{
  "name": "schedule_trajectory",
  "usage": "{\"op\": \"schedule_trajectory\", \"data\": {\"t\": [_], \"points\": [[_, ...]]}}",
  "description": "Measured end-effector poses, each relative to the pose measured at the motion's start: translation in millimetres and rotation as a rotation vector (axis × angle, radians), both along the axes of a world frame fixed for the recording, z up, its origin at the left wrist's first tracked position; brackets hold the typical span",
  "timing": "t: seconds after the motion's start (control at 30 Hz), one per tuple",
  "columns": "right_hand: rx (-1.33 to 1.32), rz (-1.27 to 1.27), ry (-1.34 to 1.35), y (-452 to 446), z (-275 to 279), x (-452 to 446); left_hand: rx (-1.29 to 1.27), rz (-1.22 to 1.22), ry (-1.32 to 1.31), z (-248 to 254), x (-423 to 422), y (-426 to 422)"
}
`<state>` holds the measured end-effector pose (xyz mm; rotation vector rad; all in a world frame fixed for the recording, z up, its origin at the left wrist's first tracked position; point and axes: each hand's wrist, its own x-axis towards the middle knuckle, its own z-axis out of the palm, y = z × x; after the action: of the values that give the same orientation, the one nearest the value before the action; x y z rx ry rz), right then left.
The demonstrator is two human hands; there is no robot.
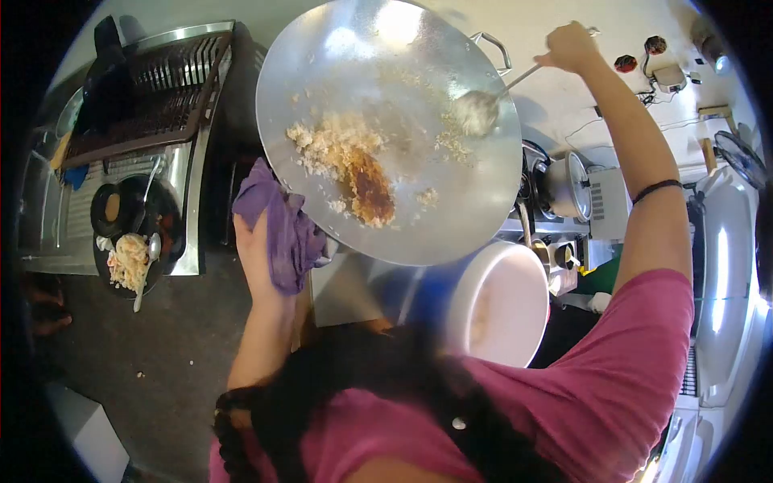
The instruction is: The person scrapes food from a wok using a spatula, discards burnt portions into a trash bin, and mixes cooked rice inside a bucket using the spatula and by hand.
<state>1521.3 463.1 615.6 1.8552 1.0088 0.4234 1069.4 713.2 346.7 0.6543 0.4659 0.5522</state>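
Note:
A large steel wok (386,241) fills the upper middle, tilted toward me. In it lies a heap of rice (334,138) with a dark brown patch of sauce (369,187), and loose grains are scattered to the right. My left hand (256,251) is closed around a bunched purple cloth (282,221) at the wok's lower left rim; any handle under the cloth is hidden. My right hand (573,48) grips the end of a long-handled metal ladle (477,113). Its head, slightly blurred, rests against the wok's right inner side. A loop handle (493,52) juts from the upper right rim.
A white bucket (538,310) stands just below the wok. On the left, a steel counter (190,241) carries a dark rack (153,105) and a black plate (165,229) with rice and spoons. A lidded pot (568,187) sits on the stove at right.

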Motion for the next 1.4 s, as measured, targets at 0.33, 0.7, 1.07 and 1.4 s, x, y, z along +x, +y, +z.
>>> {"op": "schedule_trajectory", "data": {"t": [0.33,0.7,1.07,1.4], "points": [[-0.153,-0.163,0.141,-4,-27,-19,-0.067,0.015,0.055,19,-1,-6],[-0.114,-0.047,0.133,-7,-41,-37,-0.016,-0.038,0.092,7,-2,0],[0.026,-0.304,0.411,-27,-108,-72,-0.089,0.047,-0.011,13,-1,-4],[0.228,-0.588,0.534,-75,-142,-134,-0.121,0.009,-0.105,4,1,1]]}}
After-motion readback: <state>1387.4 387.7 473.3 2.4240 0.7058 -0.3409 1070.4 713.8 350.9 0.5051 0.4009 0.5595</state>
